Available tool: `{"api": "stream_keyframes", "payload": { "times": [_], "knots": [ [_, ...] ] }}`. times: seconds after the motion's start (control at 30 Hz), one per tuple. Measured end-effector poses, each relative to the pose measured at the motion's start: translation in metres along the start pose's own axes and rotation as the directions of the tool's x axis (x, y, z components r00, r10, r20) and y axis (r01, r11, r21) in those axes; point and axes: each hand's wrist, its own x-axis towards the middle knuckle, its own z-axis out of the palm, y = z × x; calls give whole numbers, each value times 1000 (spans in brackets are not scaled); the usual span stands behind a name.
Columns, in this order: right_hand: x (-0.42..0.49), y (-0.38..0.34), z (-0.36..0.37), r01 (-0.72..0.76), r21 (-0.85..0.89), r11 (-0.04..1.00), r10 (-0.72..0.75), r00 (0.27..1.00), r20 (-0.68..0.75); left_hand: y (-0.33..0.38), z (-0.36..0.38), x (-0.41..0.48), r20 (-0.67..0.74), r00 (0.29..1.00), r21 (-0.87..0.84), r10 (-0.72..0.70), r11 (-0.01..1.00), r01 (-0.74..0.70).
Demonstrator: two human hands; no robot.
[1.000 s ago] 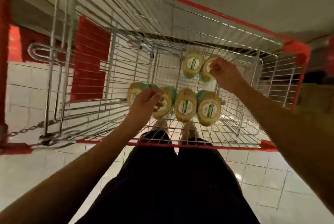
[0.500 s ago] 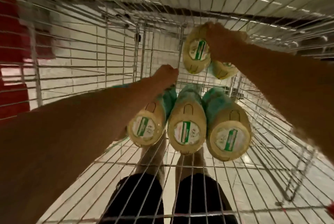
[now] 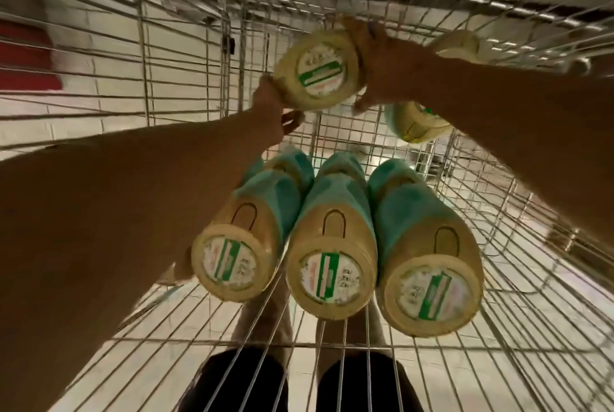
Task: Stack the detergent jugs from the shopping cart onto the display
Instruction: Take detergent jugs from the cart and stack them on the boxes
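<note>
I look down into the wire shopping cart [image 3: 172,86]. At its far end a cream detergent jug [image 3: 319,74] with a green-and-white label points its base at me. My right hand [image 3: 378,59] grips the jug's right side, fingers curled round it. My left hand [image 3: 274,105] holds its lower left edge. A second jug [image 3: 415,127] lies just under my right forearm, and a pale rounded one [image 3: 460,44] shows behind it. Three teal-and-cream jugs lie side by side closer to me: left [image 3: 239,252], middle [image 3: 332,265], right [image 3: 428,278].
Wire walls close in on the left, far and right sides of the cart. Its mesh floor [image 3: 332,371] shows my dark-trousered legs and a tiled floor below. A red block [image 3: 26,56] sits outside the cart at the far left.
My left hand left the near row of jugs and reached forward to the far jug. With both hands on it, that jug has come up and toward me.
</note>
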Motion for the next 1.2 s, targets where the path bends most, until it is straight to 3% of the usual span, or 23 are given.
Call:
{"api": "stream_keyframes", "payload": {
  "times": [0.17, 0.47, 0.57, 0.67, 0.77, 0.83, 1.1, 1.2],
  "knots": [
    [14, -14, 17, -20, 201, 979, 26, 999, -30, 25, -31, 12, -1, 999, 65, 33, 997, -33],
    [-7, -22, 24, -12, 589, 808, 49, 998, -47, 41, -57, 5, 37, 990, 272, 139, 951, -144],
    [-26, -32, 14, 8, 823, 568, 131, 986, -100, 45, -69, -9, 49, 981, 316, 188, 929, -194],
    [-43, -56, 7, 12, 970, 243, 294, 952, -85, 42, -69, -37, 130, 964, 166, 231, 954, -251],
    [-62, -80, -3, -16, 991, 133, 418, 907, -42, 35, -61, -72, 242, 934, -96, 262, 965, -246],
    [-79, -94, -12, -20, 999, 28, 428, 904, 6, 32, -59, -101, 255, 928, -151, 271, 959, -238],
    [-171, -146, -71, -67, 998, 4, 483, 874, 57, 14, -85, -201, 186, 931, -158, 314, 945, -287],
    [-211, -170, -91, -79, 995, -62, 528, 843, 100, 13, -100, -252, 198, 923, -113, 330, 943, -313]
  ]
}}
